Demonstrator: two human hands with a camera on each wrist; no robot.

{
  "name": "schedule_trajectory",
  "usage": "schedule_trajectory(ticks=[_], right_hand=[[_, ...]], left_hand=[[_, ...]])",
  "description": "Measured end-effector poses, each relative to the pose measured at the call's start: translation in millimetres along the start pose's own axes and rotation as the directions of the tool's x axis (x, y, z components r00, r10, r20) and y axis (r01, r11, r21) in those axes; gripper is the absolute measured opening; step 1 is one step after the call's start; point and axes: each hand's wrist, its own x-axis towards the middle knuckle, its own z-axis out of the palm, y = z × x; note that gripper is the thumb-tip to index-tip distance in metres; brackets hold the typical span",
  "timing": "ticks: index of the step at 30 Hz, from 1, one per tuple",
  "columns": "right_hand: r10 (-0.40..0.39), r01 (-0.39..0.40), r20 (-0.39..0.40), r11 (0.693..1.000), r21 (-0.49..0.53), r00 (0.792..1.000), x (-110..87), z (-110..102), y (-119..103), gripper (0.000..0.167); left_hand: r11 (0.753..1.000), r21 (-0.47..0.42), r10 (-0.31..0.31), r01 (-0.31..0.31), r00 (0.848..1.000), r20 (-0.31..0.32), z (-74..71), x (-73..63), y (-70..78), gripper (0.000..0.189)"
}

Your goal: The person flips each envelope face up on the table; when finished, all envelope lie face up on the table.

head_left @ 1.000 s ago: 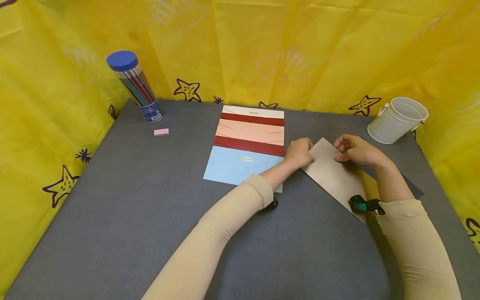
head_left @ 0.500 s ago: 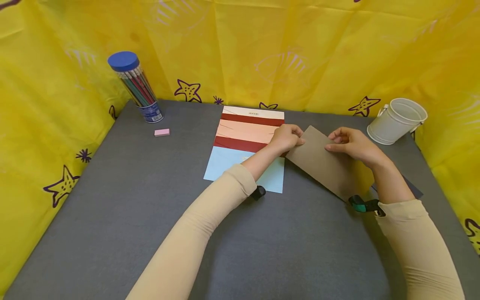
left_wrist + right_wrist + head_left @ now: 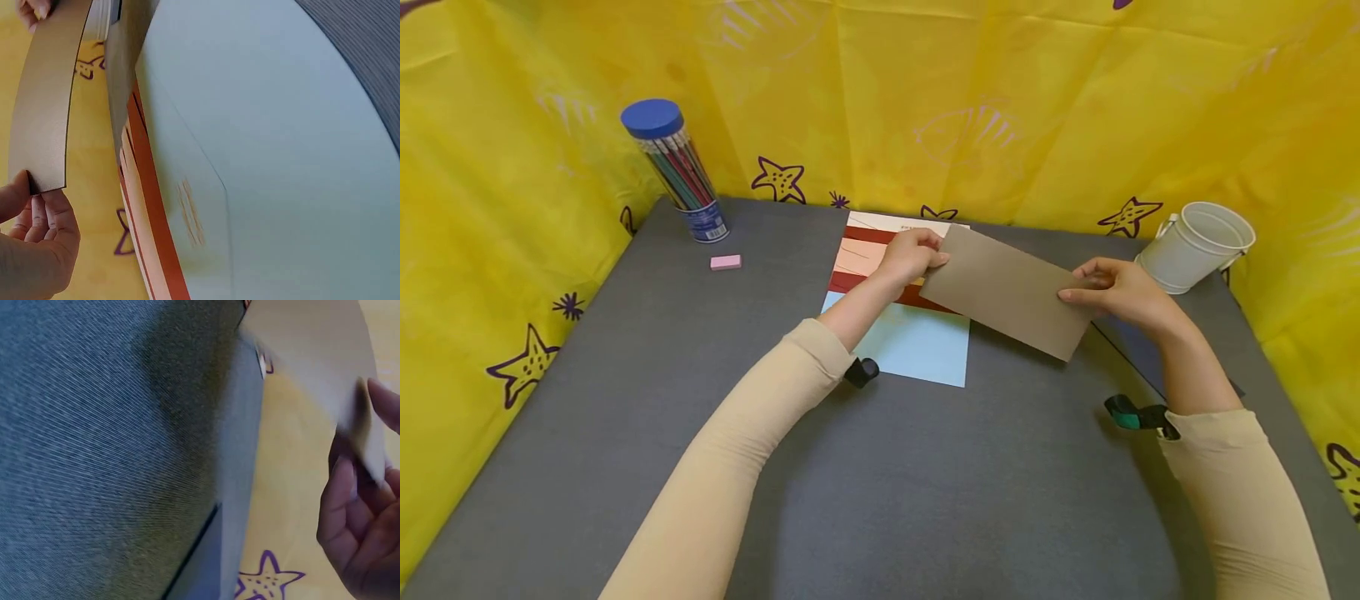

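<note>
My left hand (image 3: 912, 257) pinches the left end of a plain brown envelope (image 3: 1003, 287) between thumb and fingers. At the other end, my right hand (image 3: 1123, 293) grips it the same way, thumb on the near face. The envelope is tilted and held above the table, partly over a stack of overlapping envelopes. Lowest in that row lies a light blue envelope (image 3: 917, 346), its flap line showing in the left wrist view. Dark red, peach and white strips of other envelopes show behind it. A dark blue envelope (image 3: 1138, 354) lies under my right forearm, partly hidden.
At the back right stands a white metal bucket (image 3: 1197, 246). A clear tube of pencils (image 3: 677, 171) with a blue lid stands at the back left, with a pink eraser (image 3: 726, 262) in front. Yellow patterned cloth (image 3: 880, 108) hangs behind the grey table (image 3: 970, 483).
Both hands have lifted the brown envelope off the dark blue one. It has swung flatter and moved left, over the stack's edge. The right hand has shifted only slightly.
</note>
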Motion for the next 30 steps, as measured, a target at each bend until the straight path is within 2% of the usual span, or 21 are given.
schedule_trajectory(ticks=[3,5,7,10,14,17,20,27,30], right_hand=[[-0.026,0.022,0.029,0.988,0.154,0.999,0.4,3.2,3.9,0.047],[-0.061,0.043,0.053,0.959,0.281,0.997,1.2,6.8,5.9,0.037],[-0.096,0.057,0.077,0.912,0.406,0.992,1.9,11.3,6.3,0.029],[-0.128,0.054,0.107,0.851,0.522,0.986,3.3,19.1,4.4,0.02],[-0.127,0.041,0.092,0.774,0.632,0.988,5.4,27.5,-1.9,0.011],[-0.136,0.05,0.061,0.688,0.724,0.989,6.9,31.8,-7.3,0.011],[-0.156,0.077,0.025,0.616,0.784,0.987,7.2,35.4,-12.8,0.013],[-0.163,0.152,-0.073,0.548,0.823,0.984,4.7,43.6,-23.9,0.015],[-0.171,0.175,-0.1,0.512,0.841,0.98,3.8,45.5,-27.1,0.017]], left_hand=[[0.998,-0.056,-0.036,0.035,0.999,-0.014,-17.8,-0.6,-7.3,0.019],[0.995,-0.083,-0.06,0.058,0.998,-0.025,-28.6,-1.5,-11.7,0.018],[0.992,-0.102,-0.077,0.073,0.997,-0.031,-37.9,-2.8,-15.3,0.018],[0.99,-0.114,-0.087,0.083,0.996,-0.03,-49.4,-5.2,-20.2,0.02],[0.987,-0.145,-0.069,0.066,0.998,-0.014,-63.4,-10.9,-25.6,0.027],[0.984,-0.162,-0.075,0.075,0.997,0.005,-72.7,-16.6,-29.0,0.031],[0.979,-0.174,-0.105,0.108,0.994,0.023,-79.2,-21.1,-31.7,0.034],[0.955,-0.254,-0.149,0.151,0.988,0.026,-91.4,-31.0,-34.1,0.04],[0.944,-0.296,-0.142,0.145,0.989,0.032,-97.4,-33.8,-34.3,0.042]])
